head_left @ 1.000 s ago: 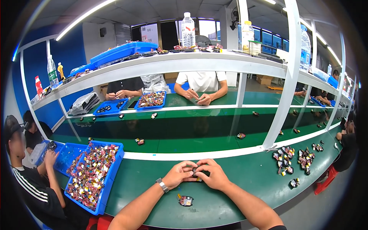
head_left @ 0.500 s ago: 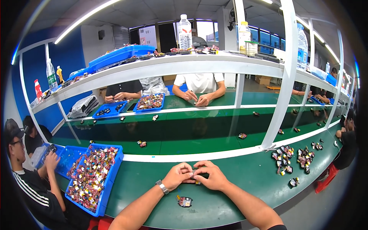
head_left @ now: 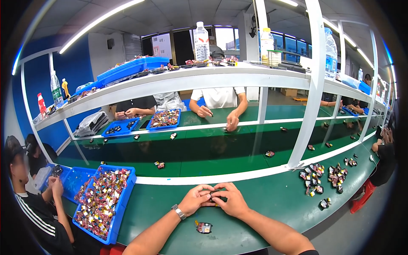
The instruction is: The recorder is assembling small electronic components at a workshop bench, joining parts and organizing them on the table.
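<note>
Pinching a small dark part [head_left: 214, 195] between both hands [head_left: 233, 202], partly hidden by them, a loose piece [head_left: 204, 228] nearby

Small black part [head_left: 212, 196], pinched between left grip [head_left: 194, 199] and right grip [head_left: 232, 201] over the worktop [head_left: 272, 208]. Mostly covered, except for a dark middle strip and a trace of yellow below. Too hidden to tell shape or tilt.

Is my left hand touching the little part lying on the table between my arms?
Apart. The head view shows bare green tabletop between your left hand and the little part.
</note>
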